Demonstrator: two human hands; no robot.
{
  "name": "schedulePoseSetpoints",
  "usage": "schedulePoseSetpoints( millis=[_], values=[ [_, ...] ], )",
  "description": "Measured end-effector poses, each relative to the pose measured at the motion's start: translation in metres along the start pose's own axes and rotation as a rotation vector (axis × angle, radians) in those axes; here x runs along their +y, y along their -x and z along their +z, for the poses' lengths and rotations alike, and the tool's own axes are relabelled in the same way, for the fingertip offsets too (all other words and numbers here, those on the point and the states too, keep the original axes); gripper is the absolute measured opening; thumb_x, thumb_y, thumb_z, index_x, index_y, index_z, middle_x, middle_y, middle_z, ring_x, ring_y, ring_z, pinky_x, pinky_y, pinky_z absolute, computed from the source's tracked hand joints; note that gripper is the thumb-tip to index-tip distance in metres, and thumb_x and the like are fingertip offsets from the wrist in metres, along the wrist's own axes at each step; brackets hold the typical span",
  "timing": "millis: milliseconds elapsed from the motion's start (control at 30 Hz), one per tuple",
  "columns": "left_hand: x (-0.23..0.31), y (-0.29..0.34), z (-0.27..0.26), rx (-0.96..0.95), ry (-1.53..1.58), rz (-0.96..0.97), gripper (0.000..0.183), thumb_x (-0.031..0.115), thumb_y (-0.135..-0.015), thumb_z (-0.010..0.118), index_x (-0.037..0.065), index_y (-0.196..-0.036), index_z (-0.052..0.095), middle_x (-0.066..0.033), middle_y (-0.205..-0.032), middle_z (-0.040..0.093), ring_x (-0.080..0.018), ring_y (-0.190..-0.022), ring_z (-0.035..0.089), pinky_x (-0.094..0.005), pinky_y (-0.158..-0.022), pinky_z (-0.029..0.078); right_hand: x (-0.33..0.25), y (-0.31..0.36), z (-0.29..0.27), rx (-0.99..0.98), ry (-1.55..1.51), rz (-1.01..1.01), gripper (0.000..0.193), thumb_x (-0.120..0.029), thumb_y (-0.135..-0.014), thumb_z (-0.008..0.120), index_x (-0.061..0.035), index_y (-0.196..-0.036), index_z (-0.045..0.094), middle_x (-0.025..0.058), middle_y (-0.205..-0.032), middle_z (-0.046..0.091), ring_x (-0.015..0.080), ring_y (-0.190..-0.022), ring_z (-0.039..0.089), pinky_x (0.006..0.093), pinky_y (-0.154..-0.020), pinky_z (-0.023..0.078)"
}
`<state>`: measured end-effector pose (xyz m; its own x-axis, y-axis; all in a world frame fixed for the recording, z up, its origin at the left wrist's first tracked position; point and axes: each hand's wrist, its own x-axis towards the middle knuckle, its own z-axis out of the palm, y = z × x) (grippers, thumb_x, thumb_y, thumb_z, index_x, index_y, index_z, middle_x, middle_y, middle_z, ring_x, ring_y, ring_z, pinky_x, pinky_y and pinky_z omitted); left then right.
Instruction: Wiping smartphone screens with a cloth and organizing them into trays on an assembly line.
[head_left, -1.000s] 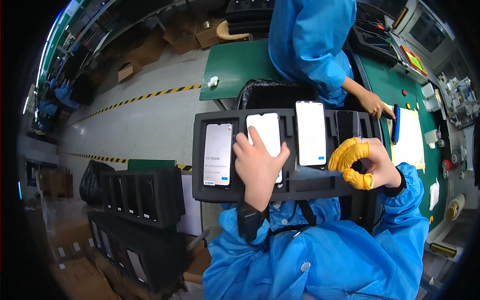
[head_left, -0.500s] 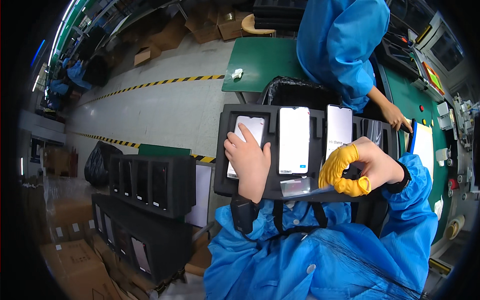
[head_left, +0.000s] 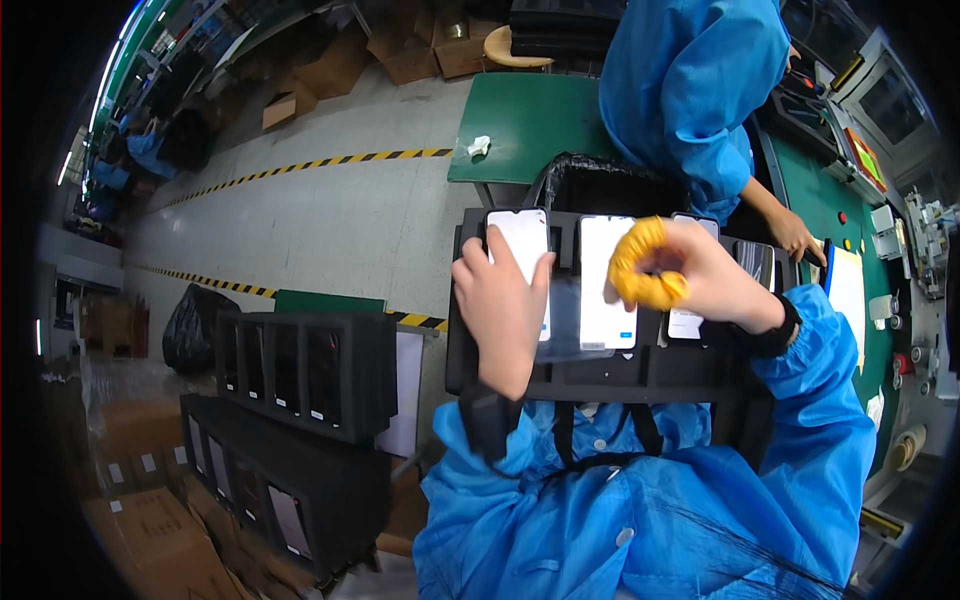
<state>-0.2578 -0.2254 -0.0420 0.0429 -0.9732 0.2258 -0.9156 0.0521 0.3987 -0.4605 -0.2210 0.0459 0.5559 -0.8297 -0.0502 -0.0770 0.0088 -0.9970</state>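
My left hand (head_left: pixel 500 315) grips a smartphone (head_left: pixel 520 240) with a lit white screen. The thumb lies along its right edge, and the phone's top reaches up to the rim of a black foam tray (head_left: pixel 610 382). Beside it a second lit smartphone (head_left: pixel 596 270) lies in the tray. Over that phone's right side my right hand (head_left: pixel 690 275) is curled in a pinch, with yellow finger cots on thumb and fingers. A faint clear plastic film (head_left: pixel 566 312) stretches leftward from the pinch. Partly behind this hand lies a third lit smartphone (head_left: pixel 686 325); farther right is a dark-screened smartphone (head_left: pixel 755 262).
At lower left, two black foam trays (head_left: pixel 300 375) hold several upright phones. A black-lined bin (head_left: pixel 590 180) stands behind my tray, next to a green table (head_left: pixel 530 125). A co-worker in a blue smock (head_left: pixel 690 90) reaches over the right bench. Cardboard boxes (head_left: pixel 150 530) sit lower left.
My left hand has closed around the left phone and raised it from its slot. My right hand has moved up and left, from the tray's near edge to over the second phone, with the film.
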Motion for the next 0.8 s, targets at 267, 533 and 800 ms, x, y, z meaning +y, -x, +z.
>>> schedulePoseSetpoints(
  millis=[267,533,800],
  values=[
    [-0.032,0.034,-0.049,0.212,0.233,0.122,0.020,0.005,-0.089,0.050,-0.003,-0.107,0.055,-0.0188,-0.103,0.056,-0.0373,-0.098,0.052,-0.0438,-0.084,0.041,0.053,-0.085,-0.010,0.307,0.643,0.095,0.018,-0.006,-0.077,0.065,0.0044,-0.092,0.063,0.0193,-0.085,0.066,0.0266,-0.071,0.068,0.0327,-0.066,0.054],
    [-0.023,0.077,0.000,-0.062,0.224,0.412,0.026,0.005,-0.081,0.060,-0.002,-0.107,0.061,-0.0157,-0.116,0.058,-0.0334,-0.108,0.052,-0.0432,-0.094,0.040,0.071,-0.098,0.014,0.414,1.209,0.093,0.026,-0.025,-0.077,0.074,-0.0028,-0.090,0.066,0.0167,-0.087,0.065,0.0307,-0.070,0.066,0.0372,-0.064,0.054],
    [-0.031,0.084,0.009,0.044,0.246,0.399,0.029,0.003,-0.079,0.060,-0.004,-0.107,0.060,-0.0187,-0.117,0.057,-0.0362,-0.106,0.053,-0.0452,-0.092,0.042,0.088,-0.092,0.027,0.385,1.458,-0.270,0.014,-0.012,-0.066,0.073,-0.0038,-0.076,0.067,0.0129,-0.073,0.063,0.0276,-0.064,0.064,0.0368,-0.061,0.051]
  ],
)
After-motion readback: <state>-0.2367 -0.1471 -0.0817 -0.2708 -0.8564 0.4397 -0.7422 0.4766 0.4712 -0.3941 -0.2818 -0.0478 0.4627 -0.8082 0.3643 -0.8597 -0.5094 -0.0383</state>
